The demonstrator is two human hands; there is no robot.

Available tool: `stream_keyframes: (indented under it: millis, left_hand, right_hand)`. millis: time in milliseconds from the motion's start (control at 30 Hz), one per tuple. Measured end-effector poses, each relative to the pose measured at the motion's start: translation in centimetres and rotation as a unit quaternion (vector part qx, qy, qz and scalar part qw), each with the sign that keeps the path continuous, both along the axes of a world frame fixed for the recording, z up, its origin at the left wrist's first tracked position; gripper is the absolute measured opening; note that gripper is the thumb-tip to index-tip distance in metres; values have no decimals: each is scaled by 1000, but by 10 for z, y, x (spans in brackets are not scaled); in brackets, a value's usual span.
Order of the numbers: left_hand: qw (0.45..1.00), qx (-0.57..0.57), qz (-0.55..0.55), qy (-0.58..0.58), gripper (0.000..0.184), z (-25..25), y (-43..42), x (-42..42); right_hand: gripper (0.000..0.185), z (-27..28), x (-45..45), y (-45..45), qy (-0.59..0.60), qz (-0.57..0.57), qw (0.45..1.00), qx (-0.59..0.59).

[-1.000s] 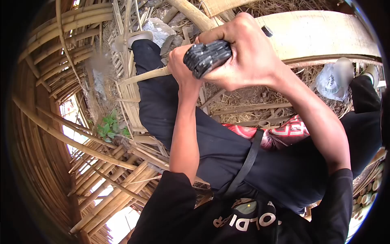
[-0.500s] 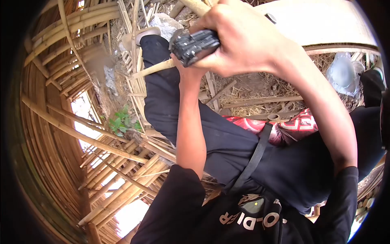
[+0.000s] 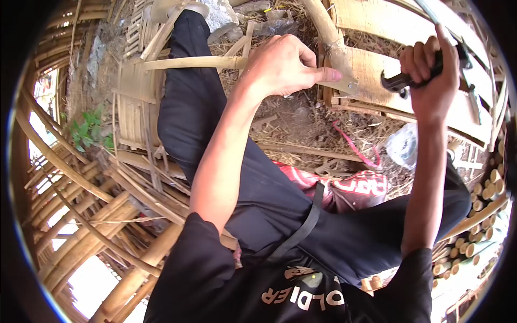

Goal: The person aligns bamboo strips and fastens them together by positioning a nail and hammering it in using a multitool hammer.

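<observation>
My left hand [image 3: 285, 65] is closed around a narrow bamboo strip [image 3: 194, 63], with the thumb pointing right. The strip runs left from the hand across my dark trouser leg. A pale flat end with a small round metal spot [image 3: 350, 86] shows by my thumb; whether it belongs to the strip I cannot tell. Off to the right, my right hand [image 3: 435, 75] is wrapped round the black pistol-type handle [image 3: 401, 82] of what looks like a hacksaw. Its silver bar [image 3: 426, 8] points up and is cut off by the frame edge. The hacksaw is apart from the strip.
Wide split-bamboo boards [image 3: 371, 64] lie at upper right, beside a bamboo pole [image 3: 326, 27]. A clear plastic bag [image 3: 403, 145] and red printed sack [image 3: 350, 188] lie near my legs. Bamboo latticework [image 3: 81, 183] stands left; cut bamboo pieces [image 3: 482, 226] are stacked right.
My right hand has swung from above the left hand out to the right with the black-handled tool. My left hand stays at the strip. The view has shifted too.
</observation>
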State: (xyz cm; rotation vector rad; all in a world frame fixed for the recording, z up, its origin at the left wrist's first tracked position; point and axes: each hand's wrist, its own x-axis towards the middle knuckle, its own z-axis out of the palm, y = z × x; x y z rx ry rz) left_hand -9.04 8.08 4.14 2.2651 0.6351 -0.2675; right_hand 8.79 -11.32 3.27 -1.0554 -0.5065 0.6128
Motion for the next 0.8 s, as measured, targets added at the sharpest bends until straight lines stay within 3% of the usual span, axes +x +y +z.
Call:
stream_keyframes:
  millis: [100, 300, 400, 500, 533, 567, 600, 633, 667, 700, 767, 800]
  left_hand:
    - [1000, 0, -3, -14, 60, -8, 1, -4]
    - [999, 23, 16, 41, 64, 4, -15, -11]
    - [996, 60, 66, 31, 65, 10, -35, -20]
    - [993, 95, 68, -2, 65, 2, -33, -22]
    - [991, 41, 75, 106, 60, 13, -30, -17]
    - [990, 50, 74, 112, 60, 13, -37, -22]
    - [977, 208, 33, -39, 63, 12, -47, -28]
    - [915, 356, -16, -187, 73, 14, -53, -30]
    - [918, 337, -65, -199, 103, 18, -54, -29]
    - [915, 344, -72, -196, 103, 17, -48, -26]
    - [879, 386, -241, -141, 106, 10, -18, -13]
    - [881, 350, -289, -134, 102, 13, -3, -3]
  right_hand:
    - [45, 2, -20, 5, 8, -72, 996, -41]
    - [42, 9, -41, -18, -158, -19, 969, -191]
    - [43, 10, -52, -36, -210, 4, 959, -192]
    - [39, 1, -54, -41, -165, -28, 982, -88]
    - [39, 1, -50, -42, -168, -28, 979, -109]
    - [39, 2, -47, -43, -163, -34, 979, -114]
    - [39, 2, -43, -43, -158, -39, 980, -118]
    - [39, 3, -39, -44, -153, -45, 980, -123]
    - [40, 4, -36, -45, -98, -36, 990, -96]
    - [40, 4, -32, -47, -44, -26, 996, -69]
    - [40, -7, -23, -50, 0, -32, 999, -27]
    - [40, -9, -23, -51, 1, -52, 998, -45]
